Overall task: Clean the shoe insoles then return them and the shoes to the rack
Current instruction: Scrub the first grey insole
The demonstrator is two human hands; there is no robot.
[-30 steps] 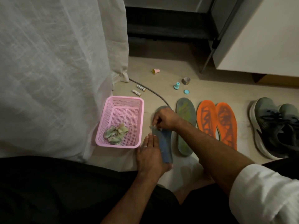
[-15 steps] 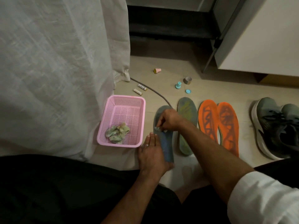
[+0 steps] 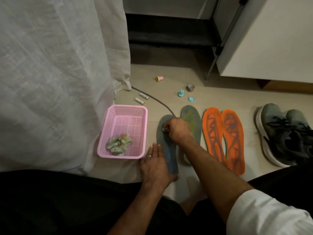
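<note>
Two grey-green insoles lie side by side on the floor. My left hand (image 3: 155, 164) lies flat with straight fingers on the heel end of the left insole (image 3: 163, 138). My right hand (image 3: 177, 128) pinches a small pale wipe (image 3: 164, 129) against that insole's front half. The second grey insole (image 3: 191, 119) lies just right of it, partly under my right forearm. Two orange insoles (image 3: 223, 139) lie further right, and a pair of grey sneakers (image 3: 286, 134) stands at the far right.
A pink plastic basket (image 3: 108, 141) with crumpled used wipes (image 3: 118, 144) stands left of the insoles, against a white curtain (image 3: 59, 73). Small caps, two tubes and a grey cable (image 3: 157, 102) lie on the floor behind. A white cabinet (image 3: 271, 39) stands at the back right.
My right hand has moved the wipe forward along the left insole, toward its toe end. My left hand has stayed on the heel.
</note>
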